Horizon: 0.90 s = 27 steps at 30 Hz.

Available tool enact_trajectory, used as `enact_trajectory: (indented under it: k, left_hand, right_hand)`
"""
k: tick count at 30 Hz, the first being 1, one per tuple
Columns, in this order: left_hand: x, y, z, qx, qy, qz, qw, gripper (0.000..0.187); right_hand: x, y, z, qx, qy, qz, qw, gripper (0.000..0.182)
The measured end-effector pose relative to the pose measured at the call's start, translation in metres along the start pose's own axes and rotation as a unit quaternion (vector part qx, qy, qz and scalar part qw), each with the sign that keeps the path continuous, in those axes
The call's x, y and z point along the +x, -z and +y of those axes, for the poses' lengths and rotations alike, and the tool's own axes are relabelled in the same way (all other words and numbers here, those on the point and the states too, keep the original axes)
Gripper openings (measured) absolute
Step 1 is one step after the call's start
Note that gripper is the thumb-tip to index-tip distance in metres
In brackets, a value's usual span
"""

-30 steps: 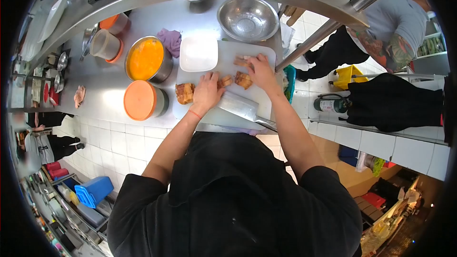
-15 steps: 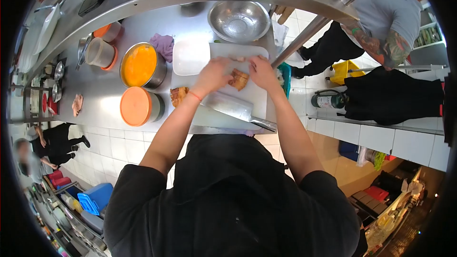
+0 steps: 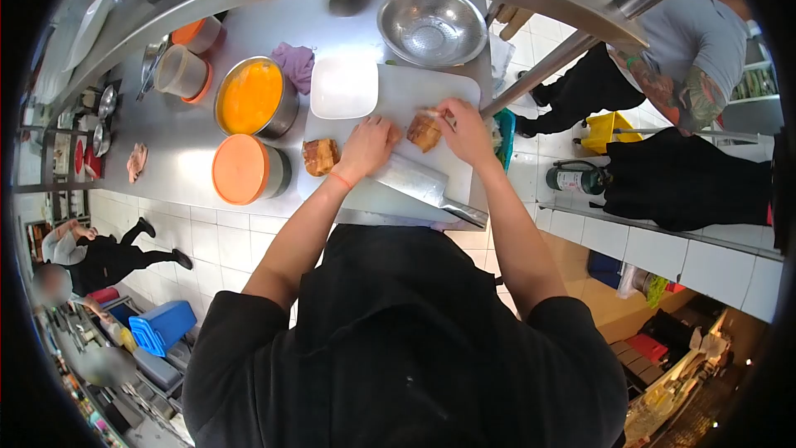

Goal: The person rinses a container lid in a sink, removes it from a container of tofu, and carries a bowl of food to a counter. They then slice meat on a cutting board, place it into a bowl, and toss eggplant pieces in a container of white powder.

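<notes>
Both hands work one browned piece of meat on the white cutting board. The right hand pinches its upper right edge between closed fingers, and the left hand presses fingertips against its left side, loosely curled, grasping nothing whole. To do this well, I judge the piece should be kept flat and steady, well off the cleaver, which lies free at 6 o'clock of it. The meat sits between the hands, at 9 o'clock of the right grip. A second piece lies at 9 o'clock of the left hand.
</notes>
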<state>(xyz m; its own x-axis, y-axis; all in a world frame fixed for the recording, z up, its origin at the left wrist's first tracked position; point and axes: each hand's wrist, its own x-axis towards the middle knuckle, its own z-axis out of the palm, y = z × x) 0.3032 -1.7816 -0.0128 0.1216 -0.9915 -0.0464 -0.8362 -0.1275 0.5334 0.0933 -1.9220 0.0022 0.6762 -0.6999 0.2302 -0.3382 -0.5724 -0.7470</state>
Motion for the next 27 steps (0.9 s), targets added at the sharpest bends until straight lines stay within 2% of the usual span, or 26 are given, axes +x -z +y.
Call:
enact_trajectory:
  k: [3,4,5,9,10,11,12,15,18,20,21,23,25,27]
  left_hand:
    - [0.004,0.004,0.009,-0.01,-0.023,0.043,0.999,0.03]
    - [0.006,0.01,0.017,-0.039,-0.066,0.036,0.996,0.028]
    - [0.008,0.014,0.024,-0.068,-0.108,0.028,0.991,0.026]
    - [0.024,0.011,0.039,-0.057,-0.155,0.013,0.986,0.026]
    - [0.028,0.008,0.038,-0.029,-0.172,-0.001,0.985,0.027]
    - [0.029,0.004,0.038,-0.001,-0.187,-0.015,0.982,0.028]
    - [0.03,0.003,0.038,-0.001,-0.188,-0.015,0.982,0.028]
    - [0.03,0.001,0.034,-0.012,-0.166,-0.043,0.985,0.037]
    - [0.024,-0.002,0.028,-0.069,-0.162,0.002,0.984,0.047]
    - [0.023,-0.008,0.024,-0.08,-0.12,0.057,0.988,0.051]
    - [0.023,-0.006,0.025,-0.079,-0.119,0.059,0.988,0.051]
    - [0.026,-0.003,0.027,-0.145,-0.077,-0.007,0.986,0.049]
    - [0.031,-0.009,0.031,-0.135,-0.08,0.013,0.988,0.05]
    - [0.028,-0.013,0.03,-0.109,-0.071,0.036,0.991,0.05]
  right_hand:
    - [-0.016,-0.001,-0.004,-0.013,-0.025,-0.009,1.0,0.016]
    - [-0.018,-0.004,-0.002,-0.012,-0.025,-0.009,1.0,0.016]
    - [-0.022,-0.008,0.002,0.015,-0.056,0.011,0.998,0.018]
    - [-0.023,-0.01,-0.002,0.102,-0.151,0.057,0.982,0.023]
    - [-0.023,-0.006,-0.005,0.101,-0.152,0.058,0.982,0.023]
    - [-0.024,-0.002,-0.008,0.054,-0.124,0.021,0.991,0.023]
    - [-0.023,0.001,-0.01,0.007,-0.094,-0.017,0.995,0.022]
    - [-0.027,-0.002,-0.003,0.022,-0.06,0.009,0.998,0.022]
    - [-0.026,-0.005,0.002,0.024,-0.059,0.001,0.998,0.023]
    - [-0.025,-0.009,0.004,0.03,-0.066,0.002,0.997,0.024]
    - [-0.024,-0.009,0.003,0.036,-0.075,0.003,0.997,0.024]
    - [-0.023,-0.01,0.001,0.038,-0.078,0.008,0.996,0.024]
    - [-0.024,-0.013,0.001,0.046,-0.081,0.01,0.996,0.023]
    - [-0.021,-0.02,0.007,-0.065,-0.029,0.054,0.996,0.021]
